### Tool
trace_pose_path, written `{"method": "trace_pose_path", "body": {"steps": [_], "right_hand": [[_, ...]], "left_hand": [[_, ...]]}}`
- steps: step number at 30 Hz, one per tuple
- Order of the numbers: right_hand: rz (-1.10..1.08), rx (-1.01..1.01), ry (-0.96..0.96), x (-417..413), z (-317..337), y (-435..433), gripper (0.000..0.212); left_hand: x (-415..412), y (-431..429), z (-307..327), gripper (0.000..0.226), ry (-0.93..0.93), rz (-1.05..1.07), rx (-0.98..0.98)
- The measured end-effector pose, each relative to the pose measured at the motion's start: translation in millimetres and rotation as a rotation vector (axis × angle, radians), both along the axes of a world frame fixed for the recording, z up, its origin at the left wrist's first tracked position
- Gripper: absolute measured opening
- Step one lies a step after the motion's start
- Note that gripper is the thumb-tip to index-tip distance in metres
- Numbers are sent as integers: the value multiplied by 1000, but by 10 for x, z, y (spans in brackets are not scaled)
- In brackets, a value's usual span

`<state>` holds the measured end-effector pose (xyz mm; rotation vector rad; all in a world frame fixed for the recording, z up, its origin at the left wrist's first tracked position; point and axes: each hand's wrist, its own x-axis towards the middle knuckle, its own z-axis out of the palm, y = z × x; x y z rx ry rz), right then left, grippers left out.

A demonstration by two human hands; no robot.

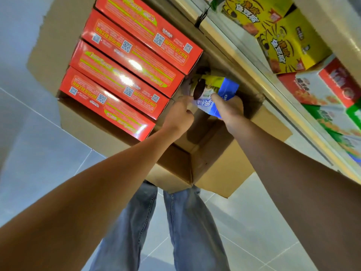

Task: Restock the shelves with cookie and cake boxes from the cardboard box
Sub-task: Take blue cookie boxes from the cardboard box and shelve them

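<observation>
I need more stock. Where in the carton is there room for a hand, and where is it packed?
Free: the gap between the red boxes and the carton wall by the shelf, where left hand and right hand hold the blue box. Crowded: red boxes edge to edge; shelf full.

Inside the cardboard box (207, 165), four red boxes (125, 75) stand in a row along its left side. In its right part both hands hold a blue-and-white cookie box (219, 92). The right hand (231, 111) grips the near end and the left hand (180, 114) curls at the left edge. Just right of the cardboard box, a shelf (252, 75) carries yellow boxes (283, 36).
</observation>
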<state>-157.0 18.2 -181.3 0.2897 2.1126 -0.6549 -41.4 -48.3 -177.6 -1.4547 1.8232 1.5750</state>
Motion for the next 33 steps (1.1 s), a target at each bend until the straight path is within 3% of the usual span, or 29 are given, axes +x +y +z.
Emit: {"method": "trace_pose_path", "body": {"steps": [7, 9, 13, 16, 18, 21, 23, 25, 27, 30, 33], "right_hand": [[124, -67, -109, -46, 626, 225, 23], [199, -114, -149, -91, 884, 273, 25], [419, -222, -218, -163, 1480, 286, 39], [469, -250, -217, -220, 1953, 286, 36], [410, -261, -166, -280, 2328, 324, 52], [321, -303, -196, -324, 2784, 412, 92], [393, -259, -267, -330, 3074, 454, 117], [477, -190, -262, -388, 3293, 497, 105], [536, -183, -156, -454, 3663, 459, 85], [522, -224, -64, -584, 4208, 286, 67], [640, -176, 38, -712, 4759, 165, 74]], "left_hand": [[7, -186, 489, 35, 148, -104, -3], [-49, -240, 694, 53, 192, -204, -69], [-223, -313, 1238, 92, 289, -712, -218], [-372, -406, 1703, 86, 322, -896, -257], [-464, -468, 2122, 75, 344, -947, -290], [-500, -565, 2613, 57, 353, -821, -226], [-504, -633, 2899, 46, 334, -556, -32], [-524, -679, 3168, 30, 297, -224, 239], [-500, -763, 3478, 22, 277, -105, 306], [-529, -889, 3855, 55, 363, -235, 89], [-657, -1066, 4396, 81, 438, -639, -454]]}}
